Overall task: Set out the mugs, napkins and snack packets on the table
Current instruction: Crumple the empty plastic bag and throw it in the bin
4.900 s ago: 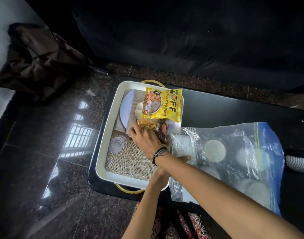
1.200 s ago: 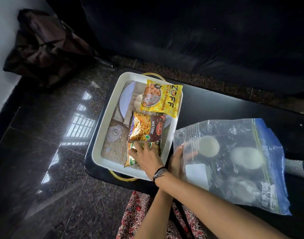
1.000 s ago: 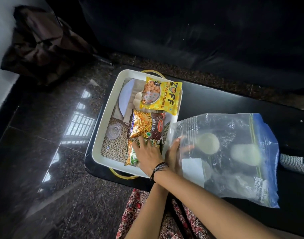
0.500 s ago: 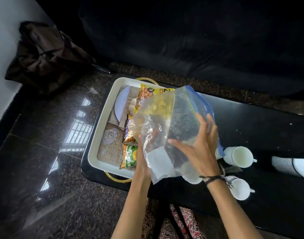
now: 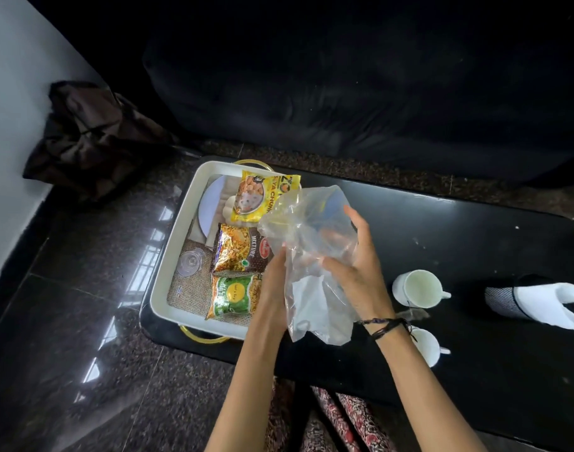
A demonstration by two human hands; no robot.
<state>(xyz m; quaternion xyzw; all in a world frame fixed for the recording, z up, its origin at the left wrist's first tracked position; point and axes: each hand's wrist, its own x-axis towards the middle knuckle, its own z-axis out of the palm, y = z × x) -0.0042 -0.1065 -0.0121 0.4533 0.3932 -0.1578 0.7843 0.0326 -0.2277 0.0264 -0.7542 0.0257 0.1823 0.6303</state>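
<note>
Glossy black counter (image 5: 474, 243) before a dark sofa: both hands, left (image 5: 272, 288) and right (image 5: 360, 272), grip a crumpled clear plastic bag (image 5: 311, 256) beside the white rectangular tray (image 5: 178, 239). Inside the tray, 3 snack packets (image 5: 240, 249); right of it, 2 white mugs (image 5: 416, 288) and folded white napkins (image 5: 546, 301).

A: Where is the tray (image 5: 168, 288)?
B: On the table (image 5: 474, 353), at its left end. Three snack packets lie in it in a row, far to near.
A: And the bag (image 5: 311, 256)?
B: Held above the table, just right of the tray.
A: The mugs?
B: Two, right of the bag; one mug (image 5: 416, 288) behind the other (image 5: 427, 347).
</note>
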